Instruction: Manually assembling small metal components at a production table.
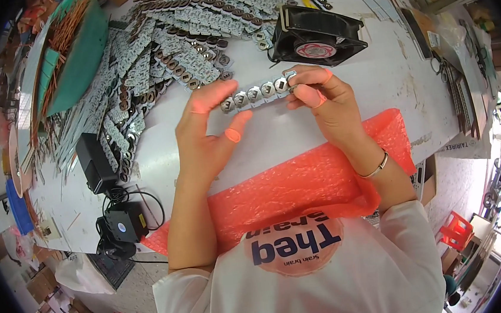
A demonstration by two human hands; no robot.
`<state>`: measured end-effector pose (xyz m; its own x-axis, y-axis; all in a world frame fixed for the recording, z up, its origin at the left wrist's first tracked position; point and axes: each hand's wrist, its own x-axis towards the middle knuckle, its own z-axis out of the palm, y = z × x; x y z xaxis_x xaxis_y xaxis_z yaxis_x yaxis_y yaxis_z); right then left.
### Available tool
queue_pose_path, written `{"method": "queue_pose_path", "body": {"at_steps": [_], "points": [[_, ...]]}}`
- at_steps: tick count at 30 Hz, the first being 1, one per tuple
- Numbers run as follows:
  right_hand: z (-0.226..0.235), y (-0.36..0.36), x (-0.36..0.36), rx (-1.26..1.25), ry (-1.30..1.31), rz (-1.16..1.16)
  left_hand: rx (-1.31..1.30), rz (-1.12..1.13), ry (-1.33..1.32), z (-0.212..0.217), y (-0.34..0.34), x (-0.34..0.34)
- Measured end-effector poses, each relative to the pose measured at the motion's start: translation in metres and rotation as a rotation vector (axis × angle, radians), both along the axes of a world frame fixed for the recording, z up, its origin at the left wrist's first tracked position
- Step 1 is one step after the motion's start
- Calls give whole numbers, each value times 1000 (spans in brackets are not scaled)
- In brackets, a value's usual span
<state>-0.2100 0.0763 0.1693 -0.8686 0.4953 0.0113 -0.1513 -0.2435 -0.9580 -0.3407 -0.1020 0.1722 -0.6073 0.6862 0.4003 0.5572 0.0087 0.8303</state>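
Strip in hand: A short metal strip (254, 93) set with round discs spans the gap between my two hands over the white counter (387, 85), its row of discs facing up.
Progress: By my judgement, the work on this piece is under way; it is singled out and lined up between my hands, and nothing visible marks it as finished.
Remaining: A broad pile of similar strips (202, 17) spreads across the far side of the counter. Which of them are done and which are waiting, I cannot tell.
Right fingers: Thumb and forefinger of my right hand (334, 104) close on the strip's right end, pinching it.
Left fingers: Thumb and forefinger of my left hand (203, 128) stand apart, the forefinger above the strip's left end, the thumb just below it. Whether either touches the metal, I cannot tell.
Strip's position: It runs nearly level from hand to hand, its right end slightly higher in view, well apart from the red bubble wrap (300, 182) near my body.
Beside the work: A black fan (317, 34) stands beyond my right hand; a green basket (84, 63) sits beyond the left, past part of the pile.
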Motion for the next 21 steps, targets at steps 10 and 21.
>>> {"method": "queue_pose_path", "body": {"at_steps": [10, 21], "points": [[1, -7, -1, 216, 19, 62, -289, 38, 332, -2, 15, 20], [12, 0, 7, 63, -199, 126, -226, -181, -706, 8, 8, 23]]}}
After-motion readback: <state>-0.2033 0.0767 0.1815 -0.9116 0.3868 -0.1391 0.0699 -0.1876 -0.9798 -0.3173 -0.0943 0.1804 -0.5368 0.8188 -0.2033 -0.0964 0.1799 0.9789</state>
